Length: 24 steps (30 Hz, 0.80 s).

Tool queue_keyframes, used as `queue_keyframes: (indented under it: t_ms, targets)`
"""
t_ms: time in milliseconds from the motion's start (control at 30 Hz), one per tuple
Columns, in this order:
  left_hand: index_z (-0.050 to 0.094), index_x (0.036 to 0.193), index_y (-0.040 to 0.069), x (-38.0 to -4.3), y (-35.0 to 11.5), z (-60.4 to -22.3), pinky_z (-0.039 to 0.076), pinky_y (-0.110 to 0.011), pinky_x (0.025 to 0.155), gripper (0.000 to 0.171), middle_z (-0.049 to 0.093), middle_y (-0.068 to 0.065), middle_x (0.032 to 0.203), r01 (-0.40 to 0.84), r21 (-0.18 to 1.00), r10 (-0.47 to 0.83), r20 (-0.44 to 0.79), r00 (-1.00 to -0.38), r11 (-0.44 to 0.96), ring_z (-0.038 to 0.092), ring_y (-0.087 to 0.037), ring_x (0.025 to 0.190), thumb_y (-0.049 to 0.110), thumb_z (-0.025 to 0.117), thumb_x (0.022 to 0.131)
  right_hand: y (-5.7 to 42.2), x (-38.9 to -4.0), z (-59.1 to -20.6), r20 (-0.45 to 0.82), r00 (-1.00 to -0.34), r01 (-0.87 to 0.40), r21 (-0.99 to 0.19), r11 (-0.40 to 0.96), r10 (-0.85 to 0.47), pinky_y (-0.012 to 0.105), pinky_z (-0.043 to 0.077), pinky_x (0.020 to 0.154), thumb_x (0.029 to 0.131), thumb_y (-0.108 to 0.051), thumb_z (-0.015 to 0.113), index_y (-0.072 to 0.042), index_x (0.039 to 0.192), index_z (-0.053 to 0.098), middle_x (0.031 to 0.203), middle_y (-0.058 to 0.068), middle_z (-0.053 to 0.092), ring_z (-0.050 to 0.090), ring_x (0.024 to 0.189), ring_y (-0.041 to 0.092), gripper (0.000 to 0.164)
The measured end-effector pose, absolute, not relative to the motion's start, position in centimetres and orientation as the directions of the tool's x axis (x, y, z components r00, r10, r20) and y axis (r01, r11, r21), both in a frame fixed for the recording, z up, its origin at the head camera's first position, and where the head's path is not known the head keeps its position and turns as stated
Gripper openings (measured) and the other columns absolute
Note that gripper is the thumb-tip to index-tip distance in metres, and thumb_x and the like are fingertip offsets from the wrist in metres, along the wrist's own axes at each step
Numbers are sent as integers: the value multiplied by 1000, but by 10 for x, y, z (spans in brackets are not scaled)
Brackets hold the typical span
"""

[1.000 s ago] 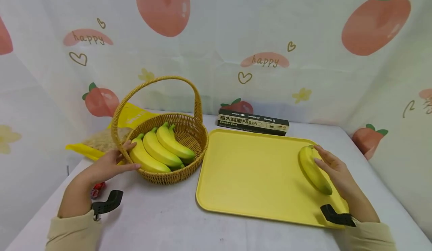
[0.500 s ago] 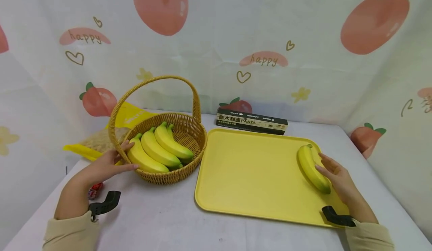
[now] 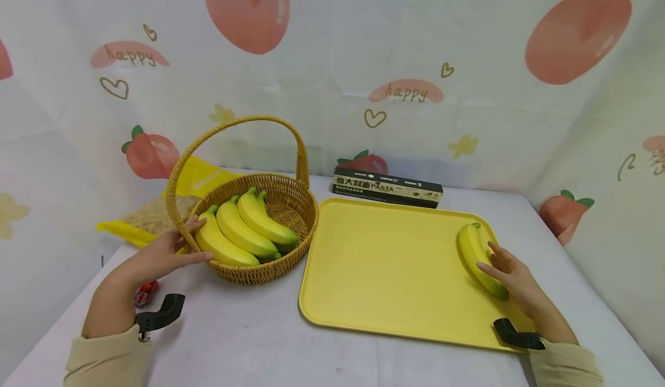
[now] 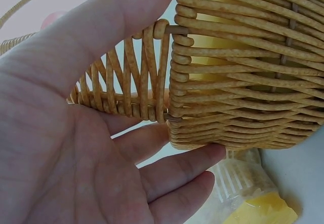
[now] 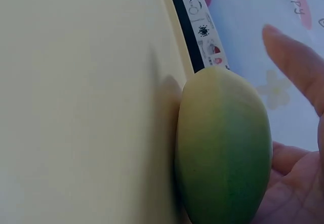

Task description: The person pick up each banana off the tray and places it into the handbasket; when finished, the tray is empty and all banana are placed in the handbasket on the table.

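My left hand (image 3: 163, 254) holds the woven basket (image 3: 249, 275) at its left side, where the tall handle meets the rim. In the left wrist view the thumb lies on one side of the basket (image 4: 243, 82) and the fingers on the other. Several yellow bananas (image 3: 244, 234) with green tips lie inside the basket. A lone banana (image 3: 471, 251) rests at the right end of the yellow tray (image 3: 384, 271). My right hand (image 3: 514, 277) is beside it with fingers spread; in the right wrist view the thumb stands clear of the banana's green end (image 5: 223, 148).
A black and cream pasta box (image 3: 387, 188) stands behind the tray. Behind the basket lies a yellow bag (image 3: 200, 179) with a clear part showing tan contents. A small red wrapped item (image 3: 144, 293) lies by the left wrist. Printed white cloth hangs around the table.
My right hand has slid a little toward me along the lone banana, its thumb now lower. That banana stays on the tray. The left hand keeps its hold on the basket.
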<state>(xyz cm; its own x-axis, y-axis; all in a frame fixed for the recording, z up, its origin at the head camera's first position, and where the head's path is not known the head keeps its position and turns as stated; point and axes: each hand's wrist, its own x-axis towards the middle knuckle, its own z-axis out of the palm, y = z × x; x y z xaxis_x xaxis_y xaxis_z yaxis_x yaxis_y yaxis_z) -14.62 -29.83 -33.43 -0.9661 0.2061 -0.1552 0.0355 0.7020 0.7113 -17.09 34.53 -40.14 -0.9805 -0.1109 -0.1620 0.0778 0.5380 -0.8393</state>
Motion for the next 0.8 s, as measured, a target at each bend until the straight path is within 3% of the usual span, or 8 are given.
queue_keyframes:
  t_ms: [100,400,467,533,633,700,800]
  targets:
    - [13,149,4,-146,-298,-334,27,-67,101,87,11,-33,150,37,708,208,-156,-966,706,21,-57,131,36,65,86,345,-172,-404,-145,-983,62,-833,549,-109,-5,27,86,96,-30,51,-4,150,0,152,29,4,8,137,49,78]
    - [14,149,3,-146,-299,-335,26,-68,100,86,10,-33,150,51,708,214,-143,-966,704,21,-58,130,34,64,87,349,-173,-414,-36,-991,-35,-853,520,-127,-6,25,90,94,-22,55,-3,149,9,152,30,8,8,139,45,74]
    - [14,149,3,-146,-299,-335,25,-69,100,86,9,-33,151,50,708,214,-144,-966,704,20,-58,130,34,64,87,349,-173,-416,-6,-991,-67,-839,539,-132,-6,25,89,94,-21,56,-5,150,12,151,31,10,12,142,34,73]
    - [14,149,4,-147,-299,-335,24,-69,100,86,9,-32,151,46,709,213,-148,-966,704,20,-58,130,34,65,86,350,-172,-418,22,-990,-95,-825,557,-136,-7,26,87,93,-22,57,-6,150,14,150,32,13,18,141,12,72]
    - [13,149,5,-147,-300,-336,25,-69,100,87,9,-32,151,42,709,210,-152,-966,704,20,-58,130,34,65,86,350,-172,-419,51,-989,-126,-797,591,-142,-7,26,83,93,-24,57,-9,150,16,150,31,16,20,124,-17,71]
    - [13,149,5,-147,-300,-336,25,-69,100,87,10,-32,151,41,708,209,-152,-966,705,20,-58,130,34,65,86,350,-173,-419,61,-987,-139,-784,605,-147,-7,25,82,93,-24,57,-10,150,17,150,29,16,19,117,-23,71]
    - [14,149,5,-148,-299,-336,26,-68,100,87,10,-33,150,44,703,208,-149,-967,709,21,-58,130,35,65,86,351,-172,-419,62,-986,-145,-763,630,-152,-7,22,82,93,-25,56,-12,150,17,151,28,15,16,131,-9,71]
